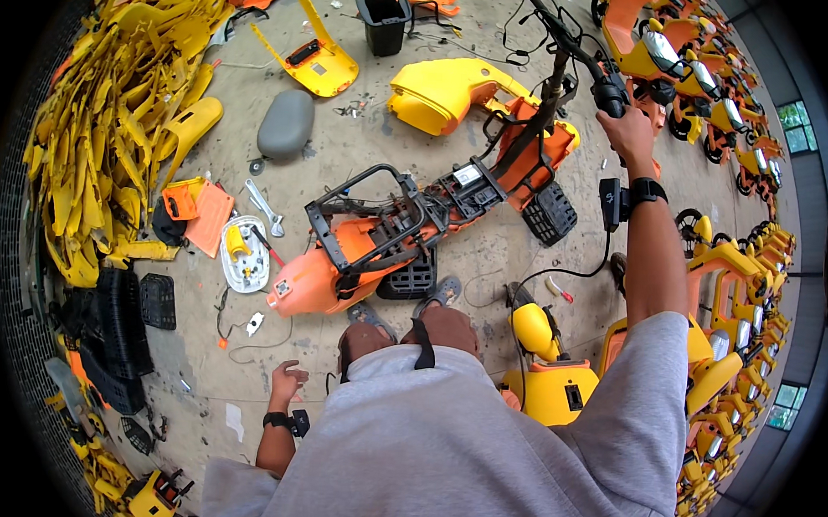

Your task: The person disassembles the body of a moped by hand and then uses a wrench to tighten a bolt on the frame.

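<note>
A partly stripped scooter (378, 234) stands before my feet, its black metal frame bared and its orange rear body (326, 283) pointing to the left. My right hand (630, 138) is closed round the black handlebar grip (609, 94) at the upper right. Down at my left side hangs my left hand (287, 382), empty, with its fingers apart and slightly bent. The seat is off the frame; a grey scooter seat (285, 125) lies on the floor beyond it. Black footboards (550, 214) jut from the scooter's sides.
A tall pile of yellow body panels (118, 111) fills the left. On the floor lie a wrench (264, 208), a white tray (245, 253), a yellow rear cover (438, 95) and a screwdriver (559, 289). A black bin (383, 20) stands beyond. Rows of yellow scooters (740, 334) line the right.
</note>
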Demonstrator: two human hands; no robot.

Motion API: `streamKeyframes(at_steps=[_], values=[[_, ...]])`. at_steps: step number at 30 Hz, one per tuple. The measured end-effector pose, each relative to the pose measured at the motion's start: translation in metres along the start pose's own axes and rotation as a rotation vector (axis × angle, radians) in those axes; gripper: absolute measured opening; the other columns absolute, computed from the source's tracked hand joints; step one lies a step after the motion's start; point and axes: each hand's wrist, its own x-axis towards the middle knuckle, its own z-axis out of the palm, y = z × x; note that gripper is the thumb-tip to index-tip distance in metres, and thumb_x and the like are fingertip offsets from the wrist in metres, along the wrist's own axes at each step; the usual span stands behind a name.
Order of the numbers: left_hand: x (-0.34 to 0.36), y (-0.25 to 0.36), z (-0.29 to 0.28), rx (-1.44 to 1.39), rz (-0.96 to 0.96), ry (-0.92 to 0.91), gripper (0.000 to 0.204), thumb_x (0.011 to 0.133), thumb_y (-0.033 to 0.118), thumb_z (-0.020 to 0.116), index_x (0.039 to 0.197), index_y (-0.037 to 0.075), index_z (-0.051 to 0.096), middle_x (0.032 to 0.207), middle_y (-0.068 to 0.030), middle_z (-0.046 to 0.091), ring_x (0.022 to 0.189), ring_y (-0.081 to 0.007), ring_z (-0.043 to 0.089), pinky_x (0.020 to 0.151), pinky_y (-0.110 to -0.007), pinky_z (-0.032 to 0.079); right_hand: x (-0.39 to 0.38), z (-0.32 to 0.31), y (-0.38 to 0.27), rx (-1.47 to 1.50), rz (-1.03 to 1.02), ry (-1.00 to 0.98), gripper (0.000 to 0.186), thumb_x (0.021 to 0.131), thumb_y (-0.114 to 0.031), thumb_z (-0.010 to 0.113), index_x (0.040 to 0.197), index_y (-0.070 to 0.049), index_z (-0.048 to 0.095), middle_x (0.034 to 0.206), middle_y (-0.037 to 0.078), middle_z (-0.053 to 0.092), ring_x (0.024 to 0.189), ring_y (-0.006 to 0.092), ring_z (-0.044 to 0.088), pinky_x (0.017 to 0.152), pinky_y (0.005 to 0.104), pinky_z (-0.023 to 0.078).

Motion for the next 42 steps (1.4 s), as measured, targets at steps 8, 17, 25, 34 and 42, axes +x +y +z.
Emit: streamKeyframes(at_steps=[8, 17, 25, 34, 42], values=[[-0.005, -0.002, 0.0, -0.013, -0.003, 0.064, 0.038, 0.083, -0.005, 0.04, 0.12, -0.005, 0.048, 0.095, -0.0216, 0.064, 0.067, -0.0295, 0.067, 0.056, -0.036, 0.057, -0.001, -0.009, -0.004, 0.029, 0.066, -0.083, 0.057, 0.068, -0.05, 0.064, 0.092, 0.002, 0.067, 0.087, 0.023, 0.066, 0.085, 0.0362, 0.065, 0.077, 0.0419, 0.051], [-0.012, -0.001, 0.003, -0.054, -0.152, 0.033, 0.04, 0.082, -0.002, 0.046, 0.122, -0.004, 0.047, 0.097, -0.0217, 0.064, 0.072, -0.0294, 0.067, 0.056, -0.036, 0.055, 0.003, -0.005, 0.0, 0.044, 0.051, -0.148, 0.056, 0.071, -0.051, 0.062, 0.09, 0.002, 0.068, 0.078, 0.02, 0.066, 0.077, 0.0329, 0.066, 0.072, 0.0409, 0.052], [-0.018, 0.011, 0.006, -0.031, -0.201, 0.04, 0.035, 0.086, 0.002, 0.042, 0.12, -0.003, 0.048, 0.087, -0.0204, 0.067, 0.073, -0.0281, 0.068, 0.062, -0.038, 0.055, 0.002, -0.003, 0.002, 0.032, 0.007, -0.093, 0.056, 0.072, -0.05, 0.062, 0.09, 0.003, 0.067, 0.078, 0.021, 0.066, 0.076, 0.0333, 0.066, 0.072, 0.0417, 0.052], [-0.017, 0.016, 0.01, -0.013, -0.171, 0.029, 0.035, 0.087, 0.001, 0.037, 0.12, -0.003, 0.047, 0.081, -0.0206, 0.067, 0.072, -0.0289, 0.068, 0.065, -0.038, 0.056, 0.004, 0.0, 0.006, 0.027, 0.048, -0.125, 0.057, 0.072, -0.051, 0.062, 0.094, 0.001, 0.067, 0.084, 0.022, 0.067, 0.082, 0.0356, 0.066, 0.075, 0.0428, 0.052], [-0.02, 0.0, 0.014, -0.118, -0.178, 0.055, 0.036, 0.088, 0.001, 0.037, 0.123, -0.003, 0.045, 0.091, -0.0228, 0.065, 0.07, -0.0312, 0.068, 0.053, -0.037, 0.055, 0.001, -0.001, 0.002, 0.02, 0.05, -0.108, 0.055, 0.072, -0.049, 0.062, 0.095, 0.001, 0.067, 0.089, 0.023, 0.066, 0.086, 0.0359, 0.065, 0.078, 0.0432, 0.051]])
